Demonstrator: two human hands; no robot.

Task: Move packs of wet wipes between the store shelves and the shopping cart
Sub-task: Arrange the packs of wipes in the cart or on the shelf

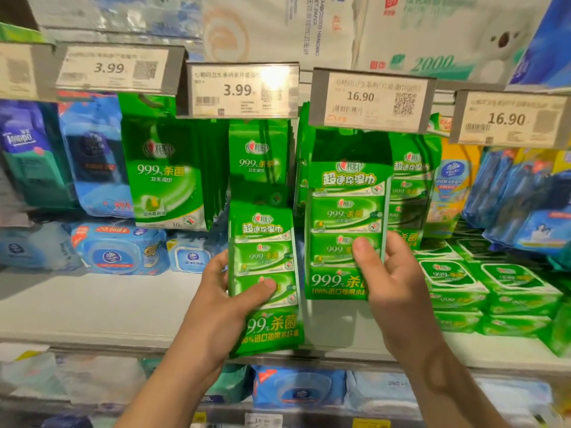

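Two tall green multipacks of wet wipes, side by side in front of the white shelf (92, 304). Left multipack (265, 282) lower, off its hook, bottom edge down at the shelf's front lip; held in the left hand (222, 304), grip closed round its left edge, thumb pressed flat across the front. Right multipack (346, 230) higher, top tucked up under the 16.90 price tag (370, 98); whether it hangs on a hook cannot be told. Right hand (392, 285) gripping its lower right corner, thumb on the front, fingers hidden behind. Above the shelf, to the left, single green packs (163, 177) hanging under a 3.90-range tag reading 3.99 (241, 89). On the shelf, to the right, stacked green tubs (494, 291); to the left, blue packs (120, 248).
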